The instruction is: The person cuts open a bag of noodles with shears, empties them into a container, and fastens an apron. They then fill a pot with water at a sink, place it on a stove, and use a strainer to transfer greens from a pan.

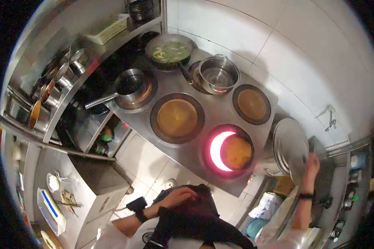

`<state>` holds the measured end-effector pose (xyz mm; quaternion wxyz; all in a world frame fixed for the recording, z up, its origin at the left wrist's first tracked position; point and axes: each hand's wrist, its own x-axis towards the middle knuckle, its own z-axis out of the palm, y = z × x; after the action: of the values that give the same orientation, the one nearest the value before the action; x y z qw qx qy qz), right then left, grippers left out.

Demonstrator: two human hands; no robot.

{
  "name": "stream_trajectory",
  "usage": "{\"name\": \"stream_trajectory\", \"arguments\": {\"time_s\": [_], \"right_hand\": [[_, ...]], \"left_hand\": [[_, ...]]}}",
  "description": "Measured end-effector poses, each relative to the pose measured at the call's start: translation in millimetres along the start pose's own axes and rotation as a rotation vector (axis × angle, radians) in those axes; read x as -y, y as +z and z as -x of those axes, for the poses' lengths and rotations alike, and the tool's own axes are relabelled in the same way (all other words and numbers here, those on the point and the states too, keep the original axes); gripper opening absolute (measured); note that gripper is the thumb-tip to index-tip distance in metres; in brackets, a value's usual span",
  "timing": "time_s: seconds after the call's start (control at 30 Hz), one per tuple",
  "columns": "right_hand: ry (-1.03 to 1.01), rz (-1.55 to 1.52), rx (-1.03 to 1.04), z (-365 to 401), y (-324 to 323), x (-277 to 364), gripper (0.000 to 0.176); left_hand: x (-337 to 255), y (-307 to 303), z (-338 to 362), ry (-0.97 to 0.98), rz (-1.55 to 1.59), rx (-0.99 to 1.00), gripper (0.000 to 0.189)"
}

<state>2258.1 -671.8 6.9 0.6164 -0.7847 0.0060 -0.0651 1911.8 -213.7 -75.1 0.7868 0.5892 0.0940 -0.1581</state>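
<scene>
My left hand (181, 197) rests in front of the dark apron (201, 226), holding nothing, with its fingers stretched out. On the right, my right hand (313, 166) has its fingers closed at the edge of a large round metal lid (294, 145), which stands tilted beside the stove. A second round rim shows just behind it. The nearest burner (221, 152) glows bright pink-white in a crescent, while the rest of its disc looks brown.
The steel stovetop (191, 151) carries a frying pan (170, 50) with green food in liquid, a two-handled pot (219, 74) and a saucepan (131, 85). Several small pots line the left shelf. A tap (330, 120) juts from the tiled wall. White bags (266, 205) sit low at right.
</scene>
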Motion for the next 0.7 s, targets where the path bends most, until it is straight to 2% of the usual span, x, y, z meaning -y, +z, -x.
{"name": "stream_trajectory", "arguments": {"time_s": [0.03,0.07,0.1,0.13,0.2,0.23,0.3,0.37,0.4,0.43,0.5,0.53,0.57,0.6,0.63,0.67,0.7], "right_hand": [[-0.095,0.204,0.020,-19,62,29,0.016],[0.014,0.355,0.017,-28,123,67,0.015],[0.068,0.181,0.150,-53,165,68,0.015],[0.048,0.212,0.256,-74,214,81,0.013],[-0.134,0.279,0.381,-112,303,81,0.022],[-0.215,0.323,0.447,-137,342,70,0.026],[-0.938,0.491,0.465,-173,414,47,0.018],[-0.331,0.380,0.525,-185,474,53,0.019],[-0.334,0.368,0.528,-199,498,43,0.019],[-0.398,0.454,0.525,-209,522,33,0.020],[-0.451,0.542,0.530,-212,547,25,0.021],[-0.350,0.472,0.538,-207,555,27,0.025],[-0.250,0.403,0.545,-204,563,30,0.030],[-0.250,0.404,0.550,-215,569,15,0.030],[-0.359,0.421,0.530,-225,570,0,0.026],[-0.468,0.438,0.509,-224,571,-2,0.023],[-0.469,0.440,0.512,-223,570,-3,0.023]], "left_hand": [[1,-17,11,0.005,0.003,0.013,0.021],[-2,-33,22,-0.103,0.063,-0.111,0.020],[-5,-45,29,-0.209,0.122,-0.238,0.020],[-7,-53,37,-0.208,0.122,-0.236,0.020],[-10,-67,53,-0.187,0.252,-0.426,0.019],[-14,-71,59,-0.183,0.252,-0.431,0.019],[-24,-73,66,-0.174,0.367,-0.646,0.019],[-37,-72,71,-0.214,0.360,-0.736,0.020],[-37,-74,74,-0.261,0.356,-0.824,0.021],[-25,-76,78,-0.144,0.313,-0.812,0.022],[-60,-66,75,-0.115,-0.243,-0.868,0.029],[-64,-69,74,-0.120,-0.239,-0.873,0.029],[-66,-71,73,-0.172,0.061,-0.929,0.026],[-67,-73,72,-0.220,0.362,-0.969,0.023],[-65,-75,73,-0.223,0.365,-0.971,0.023],[-62,-76,74,-0.177,0.017,-0.956,0.021],[-58,-77,75,-0.125,-0.329,-0.921,0.021]]}}
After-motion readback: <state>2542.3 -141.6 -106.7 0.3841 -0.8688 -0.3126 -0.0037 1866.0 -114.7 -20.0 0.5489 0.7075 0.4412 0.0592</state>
